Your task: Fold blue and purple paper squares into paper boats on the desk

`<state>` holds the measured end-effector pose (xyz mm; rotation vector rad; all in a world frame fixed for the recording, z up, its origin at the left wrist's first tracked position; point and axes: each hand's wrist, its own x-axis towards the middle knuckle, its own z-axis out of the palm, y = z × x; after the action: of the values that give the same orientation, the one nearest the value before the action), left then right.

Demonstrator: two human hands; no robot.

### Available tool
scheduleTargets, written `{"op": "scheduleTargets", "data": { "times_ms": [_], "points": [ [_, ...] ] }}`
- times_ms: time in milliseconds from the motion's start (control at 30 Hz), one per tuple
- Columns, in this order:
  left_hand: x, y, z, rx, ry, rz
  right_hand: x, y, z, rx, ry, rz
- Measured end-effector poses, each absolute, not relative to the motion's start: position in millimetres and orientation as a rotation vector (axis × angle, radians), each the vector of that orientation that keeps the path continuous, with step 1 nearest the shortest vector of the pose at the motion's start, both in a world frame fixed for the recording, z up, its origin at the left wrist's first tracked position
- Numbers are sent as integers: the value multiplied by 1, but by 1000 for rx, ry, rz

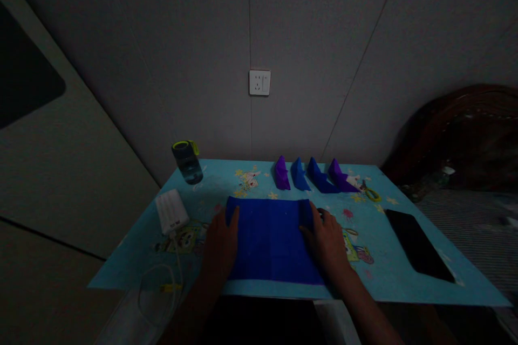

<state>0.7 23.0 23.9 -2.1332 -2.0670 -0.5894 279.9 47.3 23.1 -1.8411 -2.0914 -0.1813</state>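
Note:
A sheet of dark blue paper (pixel 271 240) with a faint crease down its middle lies near the table's front edge. Its left edge is in my left hand (pixel 220 240), the thumb laid over the top of the sheet. My right hand (pixel 328 237) grips the opposite edge, thumb bent inward over the paper; both upper corners lift slightly. Behind the sheet several folded paper boats stand in a row: a purple boat (pixel 281 173), a blue boat (pixel 299 175), a dark blue boat (pixel 320 177) and another purple one. A dark rounded thing beside my right fingers is mostly hidden.
The light blue cartoon-print table (pixel 226 172) meets a grey wall with a socket (pixel 259 82). A water bottle (pixel 188 164) and a white power bank (pixel 172 211) with cable stand left. Yellow-handled scissors (pixel 372 194) and a black tablet or phone (pixel 418 245) lie right.

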Motion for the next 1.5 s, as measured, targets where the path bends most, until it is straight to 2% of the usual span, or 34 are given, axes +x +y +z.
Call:
{"op": "scheduleTargets", "data": {
  "times_ms": [100,200,400,567,667,867,967,1067,1167,1267,1500],
  "points": [
    [21,23,34,-2362,-1731,-524,273,59,39,-1780,-2182,-214],
    [42,20,41,-2657,-1488,-511,257,83,53,-1751,-2236,-107],
    [48,16,20,-2787,-1550,-467,224,138,52,-1949,-2190,34],
    [44,17,15,-2850,-1604,-595,219,147,47,-1879,-2230,16],
    [45,21,16,-2789,-1783,-918,222,128,54,-1755,-2263,-50],
    [46,28,26,-2445,-2018,-1947,225,49,63,-1189,-2316,-353],
    [48,25,38,-2191,-2147,-2391,221,11,59,-1034,-2319,-321],
    [50,19,49,-2006,-2196,-2628,217,-12,55,-1044,-2328,-225],
    [51,16,54,-2060,-2179,-2640,216,-25,51,-1066,-2360,-159],
    [49,16,52,-2131,-2175,-2509,215,-33,51,-1100,-2382,-45],
    [51,12,44,-2336,-2124,-2137,217,-20,52,-1201,-2009,513]
  ]
}}
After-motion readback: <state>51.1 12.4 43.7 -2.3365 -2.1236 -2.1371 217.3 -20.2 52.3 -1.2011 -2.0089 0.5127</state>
